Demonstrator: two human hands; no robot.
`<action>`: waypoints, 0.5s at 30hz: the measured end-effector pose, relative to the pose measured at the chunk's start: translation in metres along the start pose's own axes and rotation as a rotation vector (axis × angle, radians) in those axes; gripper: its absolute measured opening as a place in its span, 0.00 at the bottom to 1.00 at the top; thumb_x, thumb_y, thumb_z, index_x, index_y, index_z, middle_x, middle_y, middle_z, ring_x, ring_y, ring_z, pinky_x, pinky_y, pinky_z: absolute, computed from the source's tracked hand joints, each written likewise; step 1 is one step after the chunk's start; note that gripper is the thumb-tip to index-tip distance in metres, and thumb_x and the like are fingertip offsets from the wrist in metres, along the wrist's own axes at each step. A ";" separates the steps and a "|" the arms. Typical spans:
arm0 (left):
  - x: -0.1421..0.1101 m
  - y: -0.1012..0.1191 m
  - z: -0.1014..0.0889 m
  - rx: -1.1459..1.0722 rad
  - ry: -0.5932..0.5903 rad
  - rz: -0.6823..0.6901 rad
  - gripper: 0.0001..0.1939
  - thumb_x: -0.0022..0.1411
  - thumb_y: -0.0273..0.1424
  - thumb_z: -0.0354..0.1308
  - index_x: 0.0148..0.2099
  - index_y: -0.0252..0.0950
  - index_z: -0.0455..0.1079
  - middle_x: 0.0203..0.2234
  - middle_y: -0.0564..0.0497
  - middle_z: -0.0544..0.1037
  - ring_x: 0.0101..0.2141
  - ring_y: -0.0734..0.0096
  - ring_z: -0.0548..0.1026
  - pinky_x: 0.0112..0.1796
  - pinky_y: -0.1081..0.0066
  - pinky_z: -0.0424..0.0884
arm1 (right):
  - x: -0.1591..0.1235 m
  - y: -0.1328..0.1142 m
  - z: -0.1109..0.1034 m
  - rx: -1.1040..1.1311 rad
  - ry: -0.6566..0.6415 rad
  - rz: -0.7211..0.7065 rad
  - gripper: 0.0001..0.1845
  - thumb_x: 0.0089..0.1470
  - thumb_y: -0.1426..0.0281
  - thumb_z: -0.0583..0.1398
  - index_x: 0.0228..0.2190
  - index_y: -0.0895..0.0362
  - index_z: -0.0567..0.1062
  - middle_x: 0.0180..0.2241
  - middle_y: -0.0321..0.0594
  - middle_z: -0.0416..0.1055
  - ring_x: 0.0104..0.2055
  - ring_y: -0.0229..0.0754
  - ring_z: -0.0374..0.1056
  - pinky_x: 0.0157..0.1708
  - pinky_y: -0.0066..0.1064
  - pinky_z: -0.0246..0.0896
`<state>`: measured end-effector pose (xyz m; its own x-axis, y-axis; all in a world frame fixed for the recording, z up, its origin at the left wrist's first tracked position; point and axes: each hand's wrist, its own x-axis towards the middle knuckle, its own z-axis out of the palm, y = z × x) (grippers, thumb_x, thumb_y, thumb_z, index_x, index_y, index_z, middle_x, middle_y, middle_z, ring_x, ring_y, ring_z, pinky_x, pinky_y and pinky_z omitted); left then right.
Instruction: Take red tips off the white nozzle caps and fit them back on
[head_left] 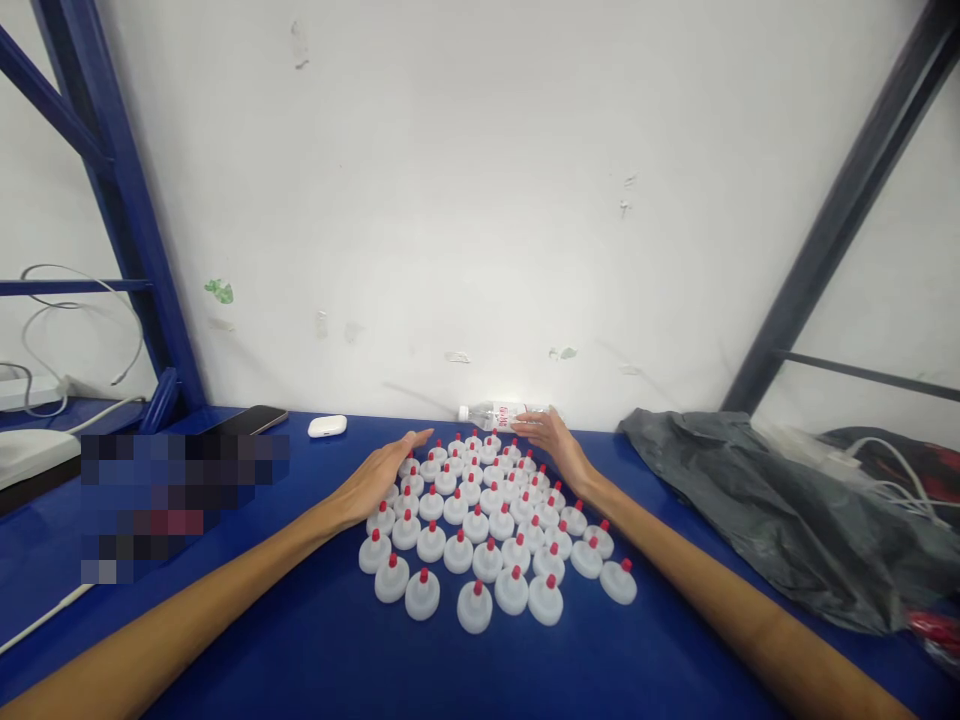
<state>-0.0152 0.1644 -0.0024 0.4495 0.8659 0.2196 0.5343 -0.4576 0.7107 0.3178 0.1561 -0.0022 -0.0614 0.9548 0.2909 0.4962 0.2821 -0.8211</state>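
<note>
Red-tipped white caps, clustered upright. Left hand at ten o'clock, right hand at one: both extended, grasping nothing. Low, even palm pressure should prevent tipping.

Bare and slim, the left hand | likewise slender and bare, the right hand | narrow, uncovered wrists | left forearm and right forearm, long, lean, bare as far as the view reaches

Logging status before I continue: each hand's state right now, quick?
Left hand: open, nothing visibly held, beside the red-tipped white caps.
Right hand: open, beside those caps, overlapping the bottle in view; contact unclear.
</note>
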 end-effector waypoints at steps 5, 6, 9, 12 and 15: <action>0.007 -0.012 -0.012 0.194 0.100 -0.025 0.37 0.76 0.47 0.26 0.66 0.37 0.68 0.63 0.47 0.75 0.64 0.60 0.70 0.66 0.58 0.61 | -0.001 0.020 -0.024 -0.463 0.108 0.034 0.36 0.69 0.46 0.41 0.27 0.55 0.74 0.31 0.49 0.78 0.38 0.52 0.74 0.45 0.42 0.62; 0.009 -0.016 -0.014 0.246 0.117 -0.024 0.36 0.76 0.45 0.28 0.65 0.34 0.68 0.63 0.44 0.75 0.65 0.58 0.69 0.67 0.58 0.60 | -0.001 0.024 -0.027 -0.551 0.103 0.039 0.34 0.69 0.49 0.43 0.26 0.55 0.74 0.30 0.49 0.77 0.38 0.52 0.73 0.44 0.41 0.61; 0.014 -0.031 -0.017 0.397 0.128 -0.013 0.32 0.75 0.40 0.34 0.65 0.27 0.67 0.63 0.38 0.74 0.66 0.54 0.67 0.68 0.55 0.57 | -0.001 0.032 -0.031 -0.777 0.038 0.044 0.26 0.69 0.55 0.49 0.27 0.56 0.75 0.33 0.49 0.78 0.40 0.52 0.74 0.42 0.37 0.59; 0.018 -0.043 -0.016 0.521 0.101 0.004 0.29 0.75 0.37 0.36 0.66 0.29 0.67 0.64 0.37 0.73 0.67 0.52 0.66 0.67 0.54 0.58 | -0.001 0.034 -0.030 -0.937 -0.033 0.043 0.24 0.70 0.58 0.50 0.30 0.56 0.76 0.34 0.48 0.79 0.41 0.51 0.75 0.40 0.34 0.58; 0.019 -0.048 -0.011 0.624 0.081 0.010 0.27 0.74 0.35 0.40 0.66 0.30 0.67 0.65 0.35 0.70 0.67 0.50 0.66 0.66 0.53 0.59 | -0.001 0.033 -0.028 -1.037 -0.072 0.039 0.25 0.72 0.58 0.48 0.34 0.56 0.78 0.36 0.48 0.80 0.42 0.49 0.76 0.39 0.33 0.58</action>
<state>-0.0405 0.2050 -0.0250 0.4139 0.8624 0.2914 0.8586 -0.4762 0.1898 0.3588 0.1615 -0.0160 -0.0635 0.9745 0.2154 0.9980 0.0637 0.0061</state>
